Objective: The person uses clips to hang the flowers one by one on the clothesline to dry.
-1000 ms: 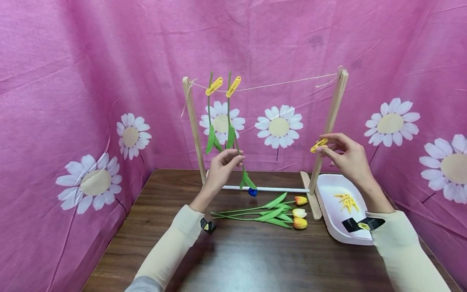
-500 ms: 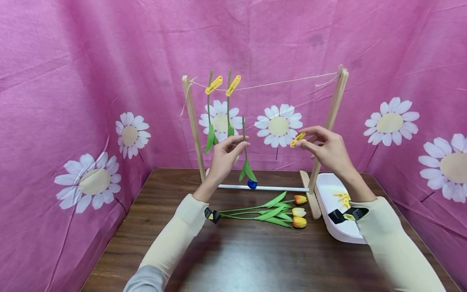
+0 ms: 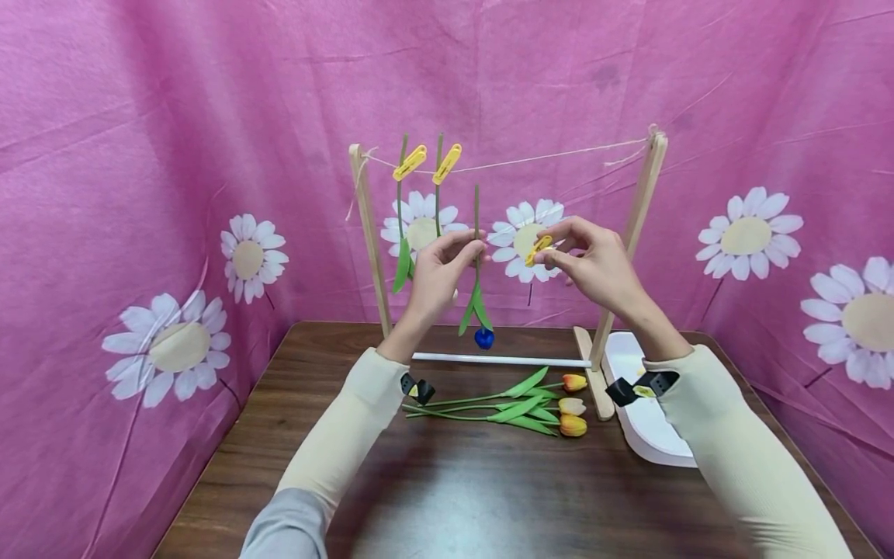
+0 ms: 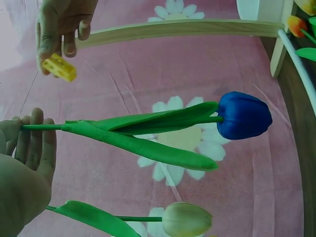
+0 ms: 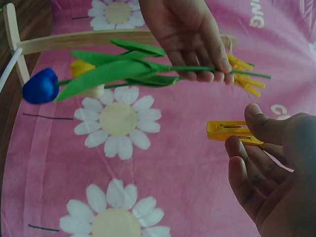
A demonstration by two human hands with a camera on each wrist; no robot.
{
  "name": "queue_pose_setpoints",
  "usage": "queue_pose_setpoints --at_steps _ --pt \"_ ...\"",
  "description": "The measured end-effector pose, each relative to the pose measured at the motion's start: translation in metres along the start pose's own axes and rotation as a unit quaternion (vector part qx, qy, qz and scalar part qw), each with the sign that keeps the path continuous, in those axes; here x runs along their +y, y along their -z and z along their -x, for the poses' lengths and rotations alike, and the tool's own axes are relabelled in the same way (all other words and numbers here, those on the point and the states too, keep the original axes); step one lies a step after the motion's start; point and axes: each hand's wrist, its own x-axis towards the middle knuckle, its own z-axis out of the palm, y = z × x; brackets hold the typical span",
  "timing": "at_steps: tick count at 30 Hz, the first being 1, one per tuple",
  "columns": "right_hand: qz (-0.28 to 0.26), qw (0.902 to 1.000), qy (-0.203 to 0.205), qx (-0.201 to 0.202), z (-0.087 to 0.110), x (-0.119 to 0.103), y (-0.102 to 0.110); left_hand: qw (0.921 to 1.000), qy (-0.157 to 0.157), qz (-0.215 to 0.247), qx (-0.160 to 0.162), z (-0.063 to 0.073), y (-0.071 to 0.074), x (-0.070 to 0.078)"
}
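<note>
My left hand (image 3: 440, 276) pinches the stem of a blue tulip (image 4: 244, 116), which hangs bloom down below the string (image 3: 538, 159), its bare stem end pointing up. Between thumb and fingers, my right hand (image 3: 594, 260) holds a yellow clothespin (image 5: 229, 130), just to the right of that stem. Farther left, two more yellow clothespins (image 3: 410, 164) grip upside-down tulips on the string. One of these has a whitish bloom (image 4: 187, 219) in the left wrist view; the left hand partly covers them in the head view.
Several tulips (image 3: 573, 425) with orange, white and yellow blooms lie on the wooden table (image 3: 447, 497). A frame with wooden posts (image 3: 639, 194) and a white bottom rod (image 3: 503, 359) carries the string. At right stands a white tray (image 3: 649, 435), partly behind the right forearm.
The left hand has risen and moved slightly right, lifting the blue tulip toward the string. From above the tray, the right hand has come left and up with its clothespin.
</note>
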Motion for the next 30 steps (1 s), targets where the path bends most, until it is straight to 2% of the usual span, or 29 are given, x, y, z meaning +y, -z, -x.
queue_pose_setpoints --at_steps 5,12,18,26,30 --pt "-0.008 0.9999 0.006 0.005 -0.012 -0.012 -0.004 1.0 0.004 0.006 0.003 -0.011 -0.004 0.003" --pt "-0.104 0.9946 0.001 -0.004 -0.028 -0.028 -0.006 0.9995 0.017 0.024 0.008 -0.025 -0.007 0.008" --pt "-0.124 0.9921 0.012 0.015 -0.045 -0.043 -0.011 0.9977 0.021 0.054 0.035 -0.037 -0.008 0.007" --pt "-0.191 0.9802 0.018 0.047 -0.07 -0.061 -0.016 0.9959 0.03 0.058 0.062 -0.048 -0.01 0.01" --pt "-0.202 0.9771 0.016 0.064 -0.083 -0.07 -0.017 0.9951 0.042 0.055 0.071 -0.051 -0.012 0.012"
